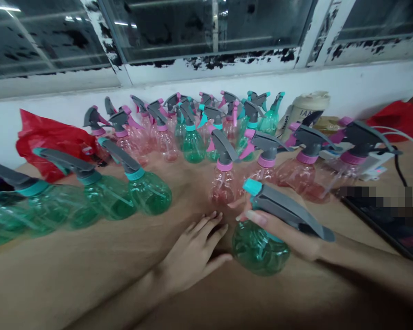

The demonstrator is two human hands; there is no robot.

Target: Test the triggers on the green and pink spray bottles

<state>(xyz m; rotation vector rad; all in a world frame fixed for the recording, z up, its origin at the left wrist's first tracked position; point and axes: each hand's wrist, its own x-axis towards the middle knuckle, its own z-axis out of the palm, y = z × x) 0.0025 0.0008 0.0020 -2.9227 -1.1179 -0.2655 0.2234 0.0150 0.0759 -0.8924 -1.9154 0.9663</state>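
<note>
Largest first, I have the table (pixel 117 279) spreading under both hands, with the window (pixel 182 30) far beyond them. Ahead of the hands stands a mixed cluster of pink and green bottles (pixel 193 145); nearer, green bottles (pixel 150 195) line up to the left of my left hand, and pink bottles (pixel 222 189) stand just beyond my right hand. Every spray head I can make out is already seated on its bottle, and I see no bare neck, though the crowding at the back hides some. A red bag (pixel 51 140) lies beyond the left row, a dark-screened device (pixel 382 224) beside my right forearm, and a cup (pixel 306 107) past the pink bottles. My right hand (pixel 293 239) grips one green bottle (pixel 259 252) around its neck, apart from the rows; I cannot tell whether its base touches the table. My left hand (pixel 197 254) is empty, palm down, fingers slightly spread, just beside it.
</note>
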